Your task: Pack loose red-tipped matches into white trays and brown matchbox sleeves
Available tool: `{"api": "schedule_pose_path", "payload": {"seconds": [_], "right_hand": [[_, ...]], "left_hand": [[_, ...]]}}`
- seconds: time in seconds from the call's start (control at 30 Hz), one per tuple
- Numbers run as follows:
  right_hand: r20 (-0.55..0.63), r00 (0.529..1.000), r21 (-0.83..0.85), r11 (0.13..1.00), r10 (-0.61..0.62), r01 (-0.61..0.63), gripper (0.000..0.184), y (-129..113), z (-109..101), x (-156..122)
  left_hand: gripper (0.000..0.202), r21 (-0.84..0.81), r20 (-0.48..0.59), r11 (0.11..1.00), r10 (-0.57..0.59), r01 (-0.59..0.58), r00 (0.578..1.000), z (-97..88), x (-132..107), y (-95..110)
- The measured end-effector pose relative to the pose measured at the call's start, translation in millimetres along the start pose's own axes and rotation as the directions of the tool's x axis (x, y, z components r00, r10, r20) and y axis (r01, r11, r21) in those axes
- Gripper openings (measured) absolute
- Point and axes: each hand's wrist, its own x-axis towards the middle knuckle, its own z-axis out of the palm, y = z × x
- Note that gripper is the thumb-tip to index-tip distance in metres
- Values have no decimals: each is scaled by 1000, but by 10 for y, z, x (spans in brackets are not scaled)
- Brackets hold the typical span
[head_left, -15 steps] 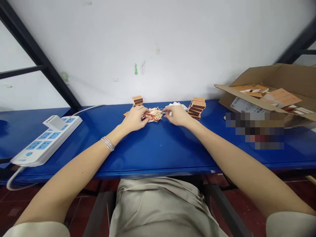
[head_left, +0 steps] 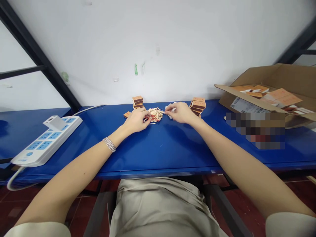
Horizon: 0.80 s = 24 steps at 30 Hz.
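Loose matches (head_left: 157, 115) with red heads lie in a heap on the blue table. At the heap's left side is my left hand (head_left: 137, 120), thumb and fingertips closed on matches at its edge. My right hand (head_left: 182, 113) is just to the right of the heap, thumb and forefinger pinched on what seems to be a match end. White matchbox trays (head_left: 170, 115) lie partly hidden under that hand. Behind my left hand stands a small stack of matchboxes (head_left: 137, 99), with another matchbox (head_left: 127, 114) lower down beside it. A taller matchbox stack (head_left: 198, 104) rises behind my right wrist.
A white power strip (head_left: 53, 140) with a plugged-in charger (head_left: 54, 123) is on the left. At the right, an open cardboard box (head_left: 227, 90) holds more matchboxes; a blurred-out patch (head_left: 259, 130) is before it. A white wall (head_left: 172, 49) bounds the table's back.
My right hand has shifted slightly right, away from the heap and over the white trays. My left hand has moved a little right, its fingertips closer together. A match now lies at the heap's front.
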Motion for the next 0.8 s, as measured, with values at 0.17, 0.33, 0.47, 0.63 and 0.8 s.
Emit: {"api": "schedule_pose_path", "payload": {"seconds": [0.17, 0.33, 0.47, 0.63, 0.8], "right_hand": [[230, 968, 135, 989, -96, 66, 23, -96, 28, -65], [317, 929, 190, 972, -192, 136, 21, -189, 104, -88], [246, 958, 171, 980, -146, 106, 19, -107, 87, -58], [329, 939, 209, 977, -100, 31, 21, -49, 63, -59], [513, 832, 278, 958, -213, 74, 20, -180, 96, -109]], "left_hand": [[18, -13, 12, 1000, -12, 12, 1000, 9, 4, -10], [17, -62, 7, 998, -33, 33, 999, 0, 1, -22], [15, -126, 69, 991, -29, 37, 997, 9, -6, -40], [14, -147, 138, 989, 29, -9, 990, 57, -7, -78], [16, -130, 171, 991, 6, 17, 985, 101, -7, -79]]}}
